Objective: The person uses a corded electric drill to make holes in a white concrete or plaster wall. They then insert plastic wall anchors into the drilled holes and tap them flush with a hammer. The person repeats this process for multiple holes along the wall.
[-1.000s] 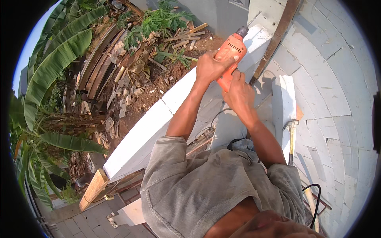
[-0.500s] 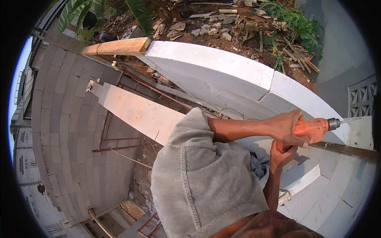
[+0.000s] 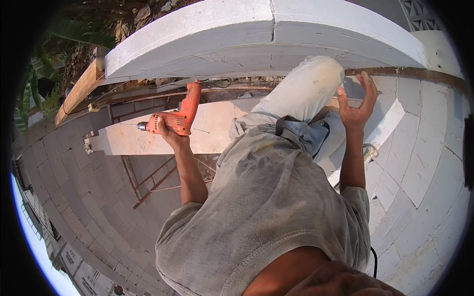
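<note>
An orange power drill [image 3: 178, 120] is held by its body in my left hand [image 3: 174, 140], out to my left. Its thin bit [image 3: 129, 125] points left and its grip stands up toward the far side. The drill is over a long pale plank [image 3: 118, 139]. My right hand [image 3: 356, 112] is raised at the right with its fingers apart and nothing in them. It is near the pale trousers [image 3: 301, 93] on my leg and the lower edge of the white block wall [image 3: 316, 37].
A wooden beam [image 3: 83, 91] juts from the wall's left end. Below the plank is a rusty metal scaffold frame [image 3: 153, 183]. A grey block wall [image 3: 74, 197] rises at the left, and pale blocks [image 3: 412, 143] form another at the right. Banana leaves [image 3: 44, 69] hang at far left.
The drill has swung from right to left, its bit now pointing left. Both hands were on it before; my right hand has let go. The view has shifted.
</note>
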`<state>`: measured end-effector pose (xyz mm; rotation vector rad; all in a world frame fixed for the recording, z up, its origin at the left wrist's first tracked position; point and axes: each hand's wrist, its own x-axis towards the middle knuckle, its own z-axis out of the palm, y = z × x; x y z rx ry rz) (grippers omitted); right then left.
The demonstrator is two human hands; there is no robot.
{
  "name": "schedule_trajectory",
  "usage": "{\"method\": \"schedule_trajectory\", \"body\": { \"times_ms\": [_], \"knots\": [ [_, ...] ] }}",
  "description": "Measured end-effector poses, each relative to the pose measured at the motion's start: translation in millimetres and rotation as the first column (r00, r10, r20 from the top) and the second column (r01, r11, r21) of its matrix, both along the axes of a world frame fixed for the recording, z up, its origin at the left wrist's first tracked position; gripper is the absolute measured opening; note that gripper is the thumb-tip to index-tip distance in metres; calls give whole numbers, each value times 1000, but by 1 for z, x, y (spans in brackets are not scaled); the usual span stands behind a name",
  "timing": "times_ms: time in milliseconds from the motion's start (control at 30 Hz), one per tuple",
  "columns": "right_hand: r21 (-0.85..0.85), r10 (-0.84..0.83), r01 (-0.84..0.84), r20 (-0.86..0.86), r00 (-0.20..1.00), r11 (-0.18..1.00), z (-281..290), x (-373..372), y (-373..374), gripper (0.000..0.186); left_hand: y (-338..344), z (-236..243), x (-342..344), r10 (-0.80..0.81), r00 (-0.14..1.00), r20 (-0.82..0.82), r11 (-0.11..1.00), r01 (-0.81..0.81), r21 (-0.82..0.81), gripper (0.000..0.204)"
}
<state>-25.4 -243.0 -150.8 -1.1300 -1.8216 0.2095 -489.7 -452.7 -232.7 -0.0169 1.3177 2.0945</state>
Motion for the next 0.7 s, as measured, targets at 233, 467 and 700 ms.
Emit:
{"method": "schedule_trajectory", "body": {
  "times_ms": [233, 467, 700],
  "knots": [
    [-258, -685, 717, 216, 696, 647, -59, 168, -91, 36, -110, -155, 15, -53, 998, 31, 892, 61, -448, 37],
    [-238, -766, 914, 498, 406, 330, -121, 210, -188, 32, -38, -205, 74, -559, 781, 278, 389, 543, -744, 37],
    [-821, -612, 475, 206, 764, 317, -203, 156, -152, 28, 12, -244, 93, -703, 589, 399, 78, 620, -780, 37]
  ]
}}
